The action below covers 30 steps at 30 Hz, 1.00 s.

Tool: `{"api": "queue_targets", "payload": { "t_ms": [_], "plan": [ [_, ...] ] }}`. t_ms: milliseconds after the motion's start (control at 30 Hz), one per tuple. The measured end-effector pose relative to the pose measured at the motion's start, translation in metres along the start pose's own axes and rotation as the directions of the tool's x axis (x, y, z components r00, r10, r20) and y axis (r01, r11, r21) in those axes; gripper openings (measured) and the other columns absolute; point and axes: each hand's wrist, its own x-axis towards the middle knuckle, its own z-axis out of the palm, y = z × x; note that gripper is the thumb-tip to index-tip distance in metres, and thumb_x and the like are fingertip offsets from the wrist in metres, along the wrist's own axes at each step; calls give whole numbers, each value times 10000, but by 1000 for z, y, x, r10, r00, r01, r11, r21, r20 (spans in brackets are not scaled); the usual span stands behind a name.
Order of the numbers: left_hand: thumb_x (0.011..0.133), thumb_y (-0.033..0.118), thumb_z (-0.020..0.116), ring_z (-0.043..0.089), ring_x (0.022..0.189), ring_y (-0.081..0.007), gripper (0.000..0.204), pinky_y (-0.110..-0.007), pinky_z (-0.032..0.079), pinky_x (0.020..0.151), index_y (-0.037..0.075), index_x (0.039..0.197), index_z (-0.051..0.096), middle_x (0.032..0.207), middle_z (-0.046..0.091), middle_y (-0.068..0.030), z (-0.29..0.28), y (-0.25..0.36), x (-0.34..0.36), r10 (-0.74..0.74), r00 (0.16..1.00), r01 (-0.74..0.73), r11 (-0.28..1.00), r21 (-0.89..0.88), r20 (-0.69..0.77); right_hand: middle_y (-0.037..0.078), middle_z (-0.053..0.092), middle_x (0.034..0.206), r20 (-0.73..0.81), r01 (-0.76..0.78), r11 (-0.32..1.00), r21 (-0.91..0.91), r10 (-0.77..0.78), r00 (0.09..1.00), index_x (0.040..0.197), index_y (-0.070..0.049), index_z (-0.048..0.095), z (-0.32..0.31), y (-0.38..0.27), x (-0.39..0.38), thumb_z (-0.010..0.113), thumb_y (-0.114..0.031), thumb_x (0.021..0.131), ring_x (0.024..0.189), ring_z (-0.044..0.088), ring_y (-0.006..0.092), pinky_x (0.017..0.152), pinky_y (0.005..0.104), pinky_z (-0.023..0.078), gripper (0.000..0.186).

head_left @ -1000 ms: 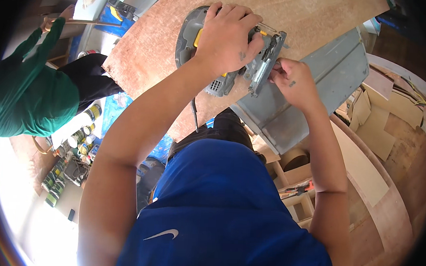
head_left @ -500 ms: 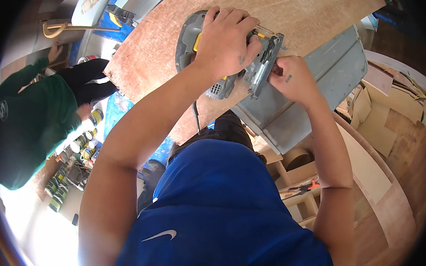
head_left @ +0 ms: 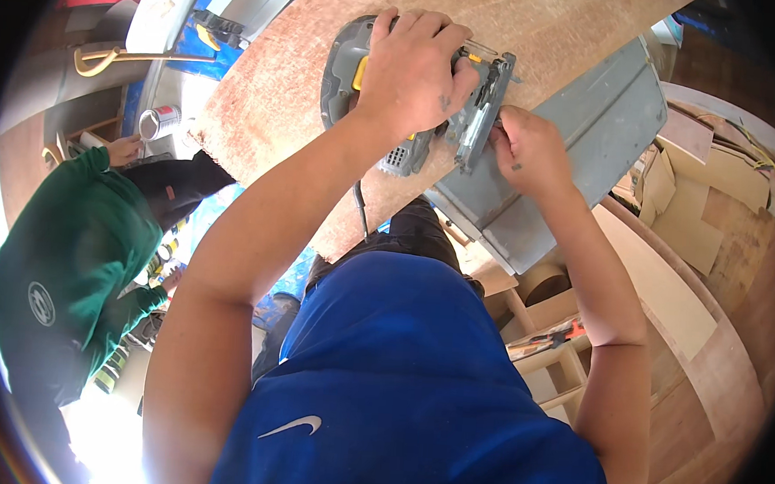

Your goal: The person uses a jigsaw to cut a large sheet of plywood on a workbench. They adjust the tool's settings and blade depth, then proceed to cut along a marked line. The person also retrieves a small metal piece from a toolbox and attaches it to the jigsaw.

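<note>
A grey and yellow jigsaw (head_left: 345,73) lies tipped over on a reddish-brown plywood sheet (head_left: 268,95), its metal base plate (head_left: 486,111) facing right. My left hand (head_left: 416,73) is wrapped over the jigsaw's body and holds it against the sheet. At the base plate, on the blade side, my right hand (head_left: 535,153) has its fingers pinched together. Whatever sits between those fingertips is too small to make out. A dark power cord (head_left: 359,207) runs from the jigsaw toward my waist.
Beneath the sheet, at right, is a grey ribbed panel (head_left: 554,154). A person in green (head_left: 76,252) bends at the left, near a can (head_left: 159,123) and a hooked wooden stick (head_left: 108,56). Wooden compartments (head_left: 556,373) with an orange-handled tool stand below right.
My right hand has drawn slightly down and away from the base plate, its fingers closer together. My left hand and the jigsaw stay nearly still. The person in green has shifted toward the right.
</note>
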Motion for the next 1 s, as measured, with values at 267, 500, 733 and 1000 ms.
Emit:
{"api": "queue_targets", "payload": {
  "t_ms": [267,500,733,1000],
  "plan": [
    [886,212,655,633,1152,-326,302,-514,395,1090,99,1153,740,1153,723,-101,2,1,3,65,998,-65,998,5,7,99,609,805,-347,196,967,-162,-241,906,881,-71,581,31,9,-21,716,-30,756,756,657,334,665,446,539,188],
    [893,156,624,662,1054,-364,285,-463,461,1006,52,1137,728,1083,734,-149,-1,-4,8,100,988,-96,994,-45,120,124,667,897,-582,68,973,223,77,809,1011,-21,682,80,-10,-35,737,-30,759,758,657,331,647,423,541,258],
    [929,86,540,661,1023,-327,315,-408,498,960,-37,1179,689,1097,707,-193,-3,-1,6,1,975,35,987,-158,221,140,669,822,-609,109,812,574,334,719,1130,51,743,85,-24,-44,790,-361,920,730,642,347,795,448,520,465],
    [972,162,482,636,1091,-268,425,-373,485,990,-99,1276,623,1212,668,-177,-11,-4,-2,-129,942,182,972,-149,309,95,636,681,-453,98,615,782,454,768,963,4,786,88,-21,-40,808,-348,902,662,628,274,876,427,499,358]
  ]
}}
